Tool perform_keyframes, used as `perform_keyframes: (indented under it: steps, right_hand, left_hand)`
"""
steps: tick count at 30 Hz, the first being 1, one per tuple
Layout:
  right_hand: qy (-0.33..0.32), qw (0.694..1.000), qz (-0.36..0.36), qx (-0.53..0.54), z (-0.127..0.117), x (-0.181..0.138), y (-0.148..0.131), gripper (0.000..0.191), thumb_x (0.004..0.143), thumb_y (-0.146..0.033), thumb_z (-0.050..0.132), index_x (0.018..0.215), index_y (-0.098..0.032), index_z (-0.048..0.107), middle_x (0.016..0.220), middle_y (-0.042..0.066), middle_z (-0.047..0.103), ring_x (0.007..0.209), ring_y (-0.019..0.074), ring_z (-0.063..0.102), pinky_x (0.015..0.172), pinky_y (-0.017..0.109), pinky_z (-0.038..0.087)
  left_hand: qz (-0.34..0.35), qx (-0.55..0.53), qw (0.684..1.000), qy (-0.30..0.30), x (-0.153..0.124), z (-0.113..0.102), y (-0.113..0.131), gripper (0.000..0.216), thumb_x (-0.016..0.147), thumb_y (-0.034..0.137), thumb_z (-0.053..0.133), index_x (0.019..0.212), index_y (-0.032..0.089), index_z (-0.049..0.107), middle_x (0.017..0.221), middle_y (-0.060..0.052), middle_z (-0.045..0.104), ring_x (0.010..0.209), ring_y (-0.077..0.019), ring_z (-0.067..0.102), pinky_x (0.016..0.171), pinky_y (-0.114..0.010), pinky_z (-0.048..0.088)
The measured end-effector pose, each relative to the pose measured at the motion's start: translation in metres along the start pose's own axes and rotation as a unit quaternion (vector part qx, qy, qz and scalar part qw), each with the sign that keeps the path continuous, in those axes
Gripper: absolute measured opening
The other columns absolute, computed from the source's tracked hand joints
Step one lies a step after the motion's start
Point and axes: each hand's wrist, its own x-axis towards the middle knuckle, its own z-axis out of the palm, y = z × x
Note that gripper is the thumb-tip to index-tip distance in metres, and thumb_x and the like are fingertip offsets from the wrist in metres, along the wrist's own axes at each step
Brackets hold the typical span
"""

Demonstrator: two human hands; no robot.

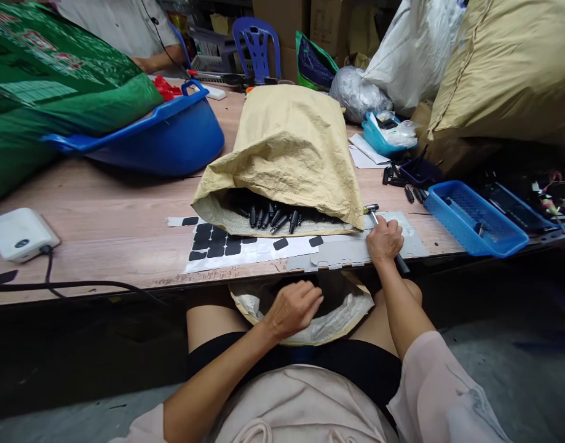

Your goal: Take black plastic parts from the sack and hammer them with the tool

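- One right hand [384, 239], fingers closed about the shaft of one hammer [371, 208]; the head projects beyond the hand, toward the far side, and the black grip emerges below, by the near edge.
- One left hand [295, 309], over the mouth of a lower sack [326, 335] between the thighs; its fingers are bent inward, and whether they hold anything cannot be told.
- Two tan sacks with open mouths: the lower one, and an upper sack [294, 126] lying on the surface [125, 215], mouth facing the wearer.
- Black tapered pieces [294, 221], at least six distinguishable in the upper sack's mouth; overlap prevents a full count.
- One grey board [344, 253], flat beneath the hammer and right hand.
- Black rounded patches [232, 246] on white backing, partly under the upper sack; two stand singly at right, one at far left, the remainder grouped in rows.
- One blue basin [171, 135], tilted, left of the upper sack; one green sack [70, 98] beside it.
- One white box [23, 234] with a cable, far left.
- One blue basket [476, 218], right of the board.
- One blue chair [258, 46] and one other person's arm [160, 60], beyond the surface.
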Motion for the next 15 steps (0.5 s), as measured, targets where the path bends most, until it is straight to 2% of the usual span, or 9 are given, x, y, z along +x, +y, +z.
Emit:
perform_keyframes:
  steps: [2, 4, 6, 8, 10, 12, 15]
  right_hand:
    - [0.001, 1.000, 0.000, 0.001, 0.001, 0.000, 0.000, 0.043, 0.102, -0.022, 0.045, 0.139, -0.023, 0.068, 0.116, 0.016, 0.059, 0.106, 0.0291, 0.052, 0.081, 0.037, 0.040]
    - [0.000, 1.000, 0.000, 0.000, 0.002, 0.000, 0.000, 0.043, 0.102, -0.022, 0.045, 0.139, -0.023, 0.068, 0.116, 0.016, 0.059, 0.107, 0.0292, 0.052, 0.081, 0.037, 0.040]
    - [-0.001, 1.000, -0.001, -0.001, 0.002, 0.000, 0.000, 0.043, 0.102, -0.022, 0.045, 0.139, -0.023, 0.067, 0.117, 0.016, 0.059, 0.108, 0.0293, 0.052, 0.081, 0.037, 0.040]
    - [-0.001, 1.000, -0.002, -0.002, 0.003, 0.000, 0.000, 0.043, 0.102, -0.022, 0.045, 0.139, -0.023, 0.067, 0.117, 0.016, 0.059, 0.107, 0.0291, 0.052, 0.082, 0.037, 0.040]
    - [-0.001, 1.000, -0.002, -0.002, 0.003, 0.000, -0.001, 0.043, 0.102, -0.022, 0.046, 0.138, -0.023, 0.068, 0.117, 0.016, 0.059, 0.107, 0.0291, 0.052, 0.082, 0.037, 0.041]
    - [-0.002, 1.000, -0.001, -0.001, 0.002, 0.001, -0.001, 0.043, 0.101, -0.022, 0.046, 0.138, -0.023, 0.068, 0.118, 0.016, 0.059, 0.108, 0.0292, 0.053, 0.082, 0.038, 0.042]
    - [-0.003, 1.000, 0.002, 0.000, 0.001, 0.000, -0.002, 0.043, 0.101, -0.021, 0.046, 0.138, -0.023, 0.068, 0.117, 0.016, 0.059, 0.107, 0.0292, 0.053, 0.082, 0.038, 0.044]
  left_hand:
    - [-0.076, 0.013, 0.993, 0.087, 0.030, -0.023, -0.009, 0.024, 0.107, 0.032, 0.048, 0.100, 0.022, 0.069, 0.091, -0.007, 0.069, 0.084, -0.0196, 0.066, 0.077, -0.032, 0.052]
    - [-0.197, 0.040, 0.969, 0.145, 0.064, -0.042, -0.028, 0.022, 0.104, 0.035, 0.052, 0.101, 0.021, 0.069, 0.093, -0.008, 0.068, 0.084, -0.0213, 0.066, 0.073, -0.032, 0.052]
    - [-0.298, 0.069, 0.941, 0.148, 0.095, -0.054, -0.049, 0.021, 0.099, 0.039, 0.060, 0.103, 0.020, 0.069, 0.099, -0.009, 0.067, 0.087, -0.0242, 0.067, 0.072, -0.034, 0.052]
    - [-0.362, 0.089, 0.919, 0.126, 0.119, -0.059, -0.066, 0.024, 0.094, 0.043, 0.067, 0.103, 0.021, 0.070, 0.105, -0.010, 0.065, 0.094, -0.0272, 0.067, 0.075, -0.035, 0.053]
    - [-0.385, 0.099, 0.913, 0.091, 0.131, -0.060, -0.075, 0.023, 0.091, 0.044, 0.071, 0.100, 0.022, 0.072, 0.110, -0.010, 0.063, 0.101, -0.0292, 0.067, 0.079, -0.037, 0.054]
    - [-0.376, 0.105, 0.918, 0.067, 0.132, -0.060, -0.077, 0.018, 0.091, 0.040, 0.072, 0.094, 0.022, 0.073, 0.112, -0.010, 0.062, 0.107, -0.0302, 0.066, 0.083, -0.037, 0.054]
    - [-0.335, 0.102, 0.933, 0.086, 0.118, -0.062, -0.071, 0.011, 0.091, 0.032, 0.071, 0.094, 0.022, 0.073, 0.112, -0.010, 0.063, 0.111, -0.0310, 0.063, 0.089, -0.038, 0.052]
